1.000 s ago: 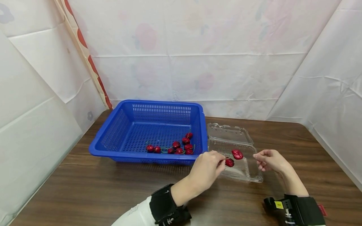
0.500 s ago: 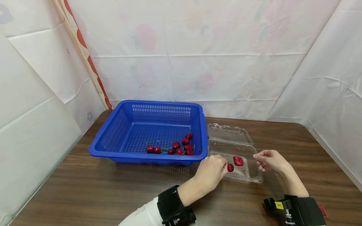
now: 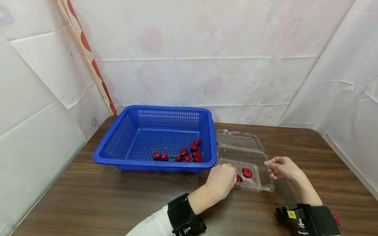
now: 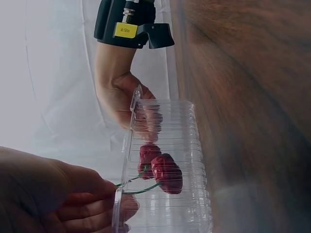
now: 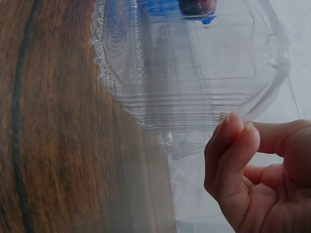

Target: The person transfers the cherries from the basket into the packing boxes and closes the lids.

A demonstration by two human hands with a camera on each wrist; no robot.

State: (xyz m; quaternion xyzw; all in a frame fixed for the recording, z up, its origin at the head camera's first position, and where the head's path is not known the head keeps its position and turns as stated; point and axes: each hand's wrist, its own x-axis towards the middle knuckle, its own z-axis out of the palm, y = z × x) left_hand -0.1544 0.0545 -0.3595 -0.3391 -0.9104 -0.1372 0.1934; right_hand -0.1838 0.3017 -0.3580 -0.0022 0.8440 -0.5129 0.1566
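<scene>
My left hand (image 3: 220,181) pinches the green stems (image 4: 143,189) of two wrinkled red cherries. These cherries (image 3: 247,173) hang inside the base of a clear plastic clamshell box (image 3: 257,156); whether they touch its floor cannot be told. In the left wrist view both cherries (image 4: 167,174) show through the ribbed wall. At the box's right side, my right hand (image 3: 282,168) pinches the rim between thumb and fingers, as the right wrist view (image 5: 248,165) shows up close. The box lies with its lid folded back toward the rear.
A blue perforated basket (image 3: 153,164) stands left of the box, close against it. Several dark red cherries with stems (image 3: 194,147) lie along its front and right side. The wooden table (image 3: 118,203) meets white cloth walls (image 3: 189,82) behind and at both sides.
My left hand has moved right and slightly down over the box's left edge. The two cherries have come lower toward the front of the base. My right hand stays on the rim.
</scene>
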